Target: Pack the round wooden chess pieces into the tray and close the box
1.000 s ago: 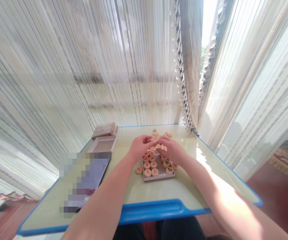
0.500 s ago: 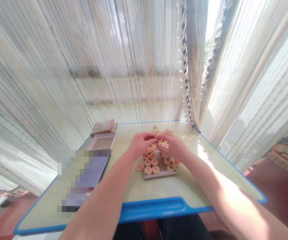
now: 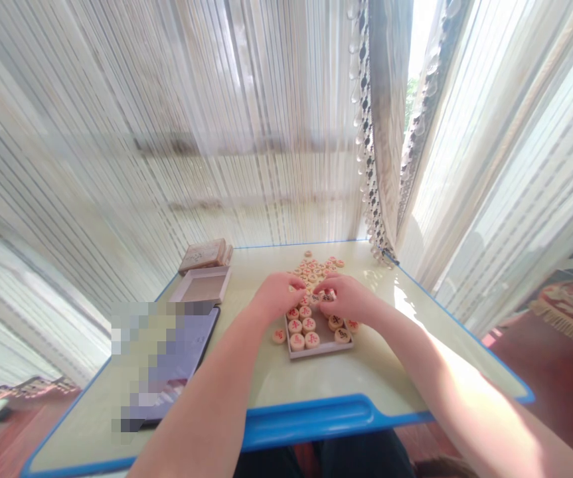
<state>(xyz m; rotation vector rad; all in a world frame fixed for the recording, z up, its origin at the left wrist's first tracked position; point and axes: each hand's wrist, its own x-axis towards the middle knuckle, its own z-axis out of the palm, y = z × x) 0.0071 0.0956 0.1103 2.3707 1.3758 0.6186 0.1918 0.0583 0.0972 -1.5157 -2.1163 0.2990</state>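
Note:
A shallow box [image 3: 322, 353] holds round wooden Chinese chess pieces. Two columns on its left carry red characters, including a red piece [image 3: 311, 340] at the near end. Along the right side sit black-lettered ones such as a piece [image 3: 342, 335] in the near corner. My left hand [image 3: 279, 294] is over the far left part of the box, thumb and fingers curled close together; what is between them is hidden. My right hand [image 3: 343, 296] bends its fingers and thumb around a black-lettered Chinese chess piece [image 3: 327, 298] at the far end.
Loose pieces [image 3: 311, 267] lie heaped beyond the box, and a red piece [image 3: 279, 336] lies to its left. An open lid [image 3: 201, 287], a worn box [image 3: 204, 255] and a partly blurred tablet [image 3: 186, 358] occupy the left. Blue edging [image 3: 311, 419] borders the table; curtains hang behind.
My hands, which were close together over the far end, have separated and come slightly nearer. More of the loose heap shows between them, along with black-lettered pieces at the far end.

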